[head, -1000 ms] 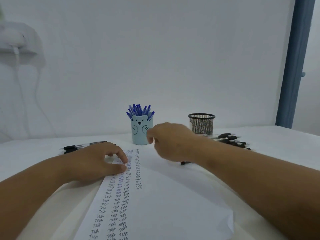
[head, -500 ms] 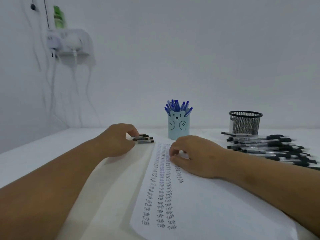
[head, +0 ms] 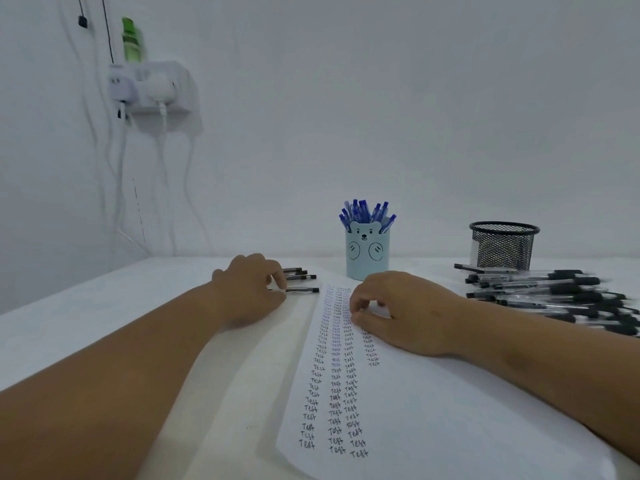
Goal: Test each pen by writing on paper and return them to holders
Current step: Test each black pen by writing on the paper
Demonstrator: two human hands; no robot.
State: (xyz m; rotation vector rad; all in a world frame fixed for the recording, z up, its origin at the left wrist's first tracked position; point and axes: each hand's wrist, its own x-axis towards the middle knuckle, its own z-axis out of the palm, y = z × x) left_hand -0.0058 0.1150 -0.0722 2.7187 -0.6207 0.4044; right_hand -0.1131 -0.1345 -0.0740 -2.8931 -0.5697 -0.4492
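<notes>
A white paper point(head: 450, 410) with columns of the word "Test" lies on the table in front of me. My left hand point(head: 247, 292) reaches left of the sheet and pinches the near black pen point(head: 304, 290) between thumb and fingertips. Three more black pens point(head: 299, 274) lie just behind it. My right hand point(head: 398, 311) rests on the top of the paper, fingers loosely curled, holding nothing. Behind the paper stands a light blue bear holder point(head: 367, 254) full of blue pens point(head: 367, 211). A black mesh holder point(head: 504, 245) stands at the right.
A large pile of black pens point(head: 554, 294) lies right of the paper, in front of the mesh holder. On the wall at upper left hangs a socket shelf point(head: 152, 88) with a green bottle point(head: 131, 39) and cables. The white table point(head: 86, 323) stretches left.
My left hand left the paper and reached the small group of black pens, closing on the near one. My right hand drew back from the holders onto the paper. The view turned left.
</notes>
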